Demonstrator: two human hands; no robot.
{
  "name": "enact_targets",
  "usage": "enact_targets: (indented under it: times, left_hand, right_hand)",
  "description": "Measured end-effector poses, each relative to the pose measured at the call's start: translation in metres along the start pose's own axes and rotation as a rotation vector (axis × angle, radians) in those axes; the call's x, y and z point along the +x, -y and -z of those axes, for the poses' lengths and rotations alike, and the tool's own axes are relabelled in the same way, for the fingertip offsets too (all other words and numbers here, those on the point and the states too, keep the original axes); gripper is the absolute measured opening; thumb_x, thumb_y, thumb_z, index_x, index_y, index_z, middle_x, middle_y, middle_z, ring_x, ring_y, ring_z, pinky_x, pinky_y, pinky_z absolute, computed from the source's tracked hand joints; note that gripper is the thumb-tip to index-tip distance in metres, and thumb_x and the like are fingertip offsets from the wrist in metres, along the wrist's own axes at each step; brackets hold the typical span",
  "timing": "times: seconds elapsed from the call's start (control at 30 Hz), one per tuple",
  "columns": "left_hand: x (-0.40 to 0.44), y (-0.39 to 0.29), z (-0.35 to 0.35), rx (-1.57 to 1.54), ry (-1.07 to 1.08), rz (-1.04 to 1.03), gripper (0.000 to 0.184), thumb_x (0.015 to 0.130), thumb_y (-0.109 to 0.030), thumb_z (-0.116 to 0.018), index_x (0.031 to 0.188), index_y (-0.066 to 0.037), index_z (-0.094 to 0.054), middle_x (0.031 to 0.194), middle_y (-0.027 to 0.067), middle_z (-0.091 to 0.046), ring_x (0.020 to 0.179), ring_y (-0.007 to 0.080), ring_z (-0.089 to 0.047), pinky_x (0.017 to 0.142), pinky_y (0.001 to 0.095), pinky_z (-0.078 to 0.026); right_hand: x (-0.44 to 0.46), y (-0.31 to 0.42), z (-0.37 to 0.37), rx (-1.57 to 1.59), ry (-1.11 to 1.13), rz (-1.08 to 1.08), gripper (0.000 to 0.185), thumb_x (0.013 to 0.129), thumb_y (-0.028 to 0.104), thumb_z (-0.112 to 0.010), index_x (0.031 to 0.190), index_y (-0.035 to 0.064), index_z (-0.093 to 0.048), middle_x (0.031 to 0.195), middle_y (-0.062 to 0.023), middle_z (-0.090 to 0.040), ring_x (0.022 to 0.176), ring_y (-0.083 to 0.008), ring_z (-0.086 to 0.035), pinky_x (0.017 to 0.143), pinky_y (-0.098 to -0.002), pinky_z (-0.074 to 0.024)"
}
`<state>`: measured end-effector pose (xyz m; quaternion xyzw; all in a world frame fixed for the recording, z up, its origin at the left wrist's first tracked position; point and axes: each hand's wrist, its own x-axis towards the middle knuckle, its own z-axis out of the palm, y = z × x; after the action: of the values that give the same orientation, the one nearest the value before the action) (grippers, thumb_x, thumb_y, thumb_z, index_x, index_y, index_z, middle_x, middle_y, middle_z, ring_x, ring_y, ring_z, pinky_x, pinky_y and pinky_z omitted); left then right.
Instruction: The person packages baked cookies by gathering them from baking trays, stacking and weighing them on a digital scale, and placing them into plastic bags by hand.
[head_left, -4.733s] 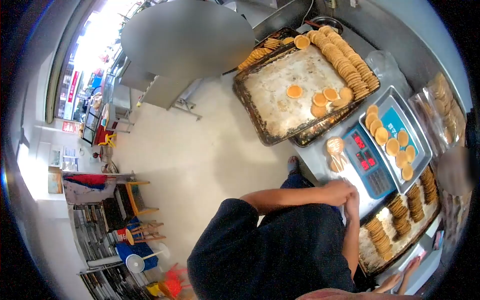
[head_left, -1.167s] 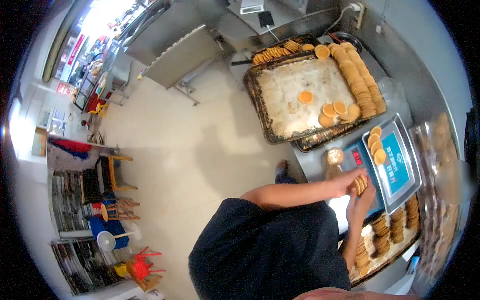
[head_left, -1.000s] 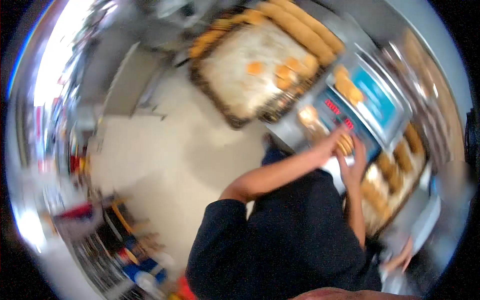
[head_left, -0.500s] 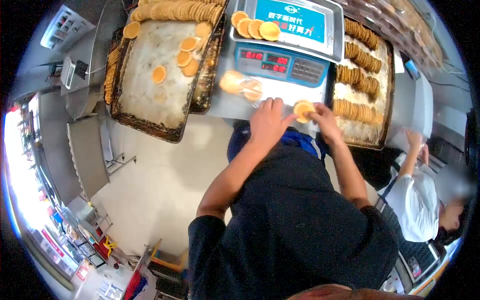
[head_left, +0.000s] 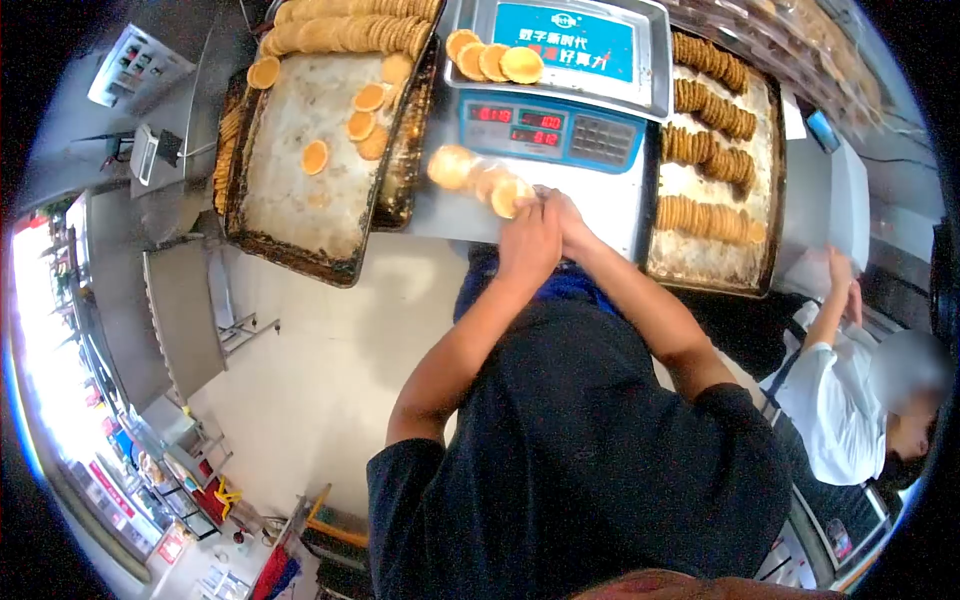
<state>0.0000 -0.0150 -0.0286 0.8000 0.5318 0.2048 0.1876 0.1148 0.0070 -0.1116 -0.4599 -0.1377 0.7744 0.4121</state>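
Round golden cookies (head_left: 452,167) lie in a clear plastic bag (head_left: 483,181) on the steel counter. My left hand (head_left: 530,238) is closed at the near end of the bag, gripping its plastic mouth. My right hand (head_left: 567,215) meets it there, fingers pressed together; what they hold is hidden. One pale cookie (head_left: 509,197) shows at the bag's mouth just beyond my fingers. Past the bag stands a blue digital scale (head_left: 550,130) with lit red digits. Several loose cookies (head_left: 521,65) overlap in a row on its steel pan (head_left: 650,60).
To the left, a dark-edged baking tray (head_left: 290,200) carries stacked rows and a few loose cookies. Another baking tray (head_left: 700,262) on the right holds several rows of browner cookies. A co-worker in a white top (head_left: 830,410) is at the far right.
My right hand has moved left, bringing the cookie it held to the bag's mouth, and now meets my left hand. The cookies in the bag sit closer to my fingers.
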Motion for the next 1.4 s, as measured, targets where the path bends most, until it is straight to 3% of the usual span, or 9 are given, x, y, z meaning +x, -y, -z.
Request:
enact_targets:
  times: [0.3, 0.4, 0.8, 0.9, 0.97, 1.07, 1.23, 1.33, 1.4]
  left_hand:
    - [-0.002, 0.002, 0.001, -0.071, -0.067, 0.047, 0.054, 0.087, -0.011, -0.064, 0.139, -0.001, -0.055, 0.104, 0.0219, -0.072, 0.095, 0.0393, -0.07, 0.081, 0.0476, -0.058]
    - [0.001, -0.002, 0.001, -0.084, -0.023, 0.008, 0.053, 0.086, -0.011, -0.065, 0.137, -0.001, -0.056, 0.103, 0.0206, -0.073, 0.094, 0.0391, -0.071, 0.081, 0.0475, -0.058]
    - [0.01, 0.002, -0.004, -0.091, 0.222, 0.057, 0.053, 0.09, -0.014, -0.061, 0.141, -0.004, -0.054, 0.101, 0.0222, -0.073, 0.092, 0.0409, -0.071, 0.077, 0.0516, -0.057]
    - [0.011, 0.012, -0.007, -0.159, 0.102, 0.037, 0.054, 0.092, -0.016, -0.061, 0.143, -0.004, -0.052, 0.098, 0.024, -0.073, 0.09, 0.0429, -0.071, 0.076, 0.054, -0.056]
    - [0.017, 0.006, 0.012, -0.177, 0.258, 0.145, 0.05, 0.098, -0.026, -0.062, 0.141, -0.003, -0.052, 0.099, 0.0245, -0.073, 0.092, 0.0442, -0.071, 0.079, 0.0554, -0.055]
    - [0.02, 0.009, 0.028, -0.221, 0.156, 0.181, 0.052, 0.1, -0.035, -0.066, 0.141, -0.005, -0.054, 0.092, 0.0235, -0.073, 0.085, 0.0437, -0.072, 0.073, 0.0529, -0.055]
    - [0.026, 0.025, 0.027, -0.268, 0.025, 0.281, 0.04, 0.099, -0.041, -0.068, 0.124, -0.01, -0.067, 0.094, 0.0239, -0.074, 0.088, 0.044, -0.072, 0.076, 0.0516, -0.056]
    - [0.026, 0.036, 0.029, -0.258, 0.027, 0.227, 0.032, 0.098, -0.029, -0.07, 0.12, -0.006, -0.072, 0.105, 0.0213, -0.075, 0.095, 0.0414, -0.072, 0.083, 0.0474, -0.057]
    - [0.025, 0.058, 0.007, -0.355, -0.095, 0.229, 0.03, 0.099, -0.027, -0.07, 0.118, -0.004, -0.073, 0.099, 0.0207, -0.076, 0.089, 0.0359, -0.074, 0.078, 0.0444, -0.057]
  right_hand:
    - [-0.013, 0.012, 0.005, -0.136, 0.02, -0.016, 0.037, 0.101, 0.015, -0.07, 0.128, -0.0093, -0.061, 0.116, -0.0144, -0.07, 0.1, -0.0186, -0.068, 0.086, -0.0321, -0.0581]
    - [-0.012, 0.01, -0.001, -0.135, 0.011, -0.045, 0.033, 0.109, 0.018, -0.055, 0.133, -0.0045, -0.06, 0.12, -0.0131, -0.069, 0.106, -0.0223, -0.069, 0.092, -0.0375, -0.0585]
    - [0.003, 0.004, -0.003, 0.333, -0.033, -0.068, 0.036, 0.107, 0.008, -0.052, 0.14, -0.006, -0.054, 0.121, -0.0165, -0.069, 0.105, -0.0224, -0.069, 0.091, -0.0355, -0.0583]
    - [-0.01, 0.019, 0.001, 0.126, 0.061, 0.006, 0.033, 0.103, 0.004, -0.056, 0.134, -0.0041, -0.063, 0.113, -0.0153, -0.071, 0.105, -0.0225, -0.07, 0.09, -0.0345, -0.0581]
    - [-0.018, 0.036, 0.025, -0.71, -0.044, 0.009, 0.024, 0.098, 0.0, -0.058, 0.116, -0.0012, -0.073, 0.099, -0.0107, -0.073, 0.094, -0.0194, -0.071, 0.082, -0.0333, -0.0591]
    - [-0.038, 0.094, 0.021, -0.791, -0.103, 0.224, 0.02, 0.094, -0.002, -0.055, 0.098, 0.0001, -0.074, 0.087, -0.0056, -0.073, 0.074, -0.0137, -0.07, 0.068, -0.0319, -0.059]
    - [0.053, 0.189, 0.0, -1.117, -0.244, 1.105, 0.027, 0.086, -0.001, -0.066, 0.113, -0.0006, -0.072, 0.109, -0.02, -0.075, 0.107, -0.0379, -0.071, 0.1, -0.0445, -0.0549]
    - [0.122, 0.215, -0.027, -1.564, 0.017, 1.243, 0.066, 0.08, 0.015, -0.079, 0.142, 0.0051, -0.058, 0.146, -0.0247, -0.056, 0.133, -0.0421, -0.055, 0.114, -0.0503, -0.0427]
    - [0.129, 0.234, -0.061, -1.67, 0.312, 1.107, 0.052, 0.093, 0.019, -0.065, 0.142, 0.0038, -0.056, 0.143, -0.0262, -0.058, 0.132, -0.0447, -0.054, 0.115, -0.0516, -0.0406]
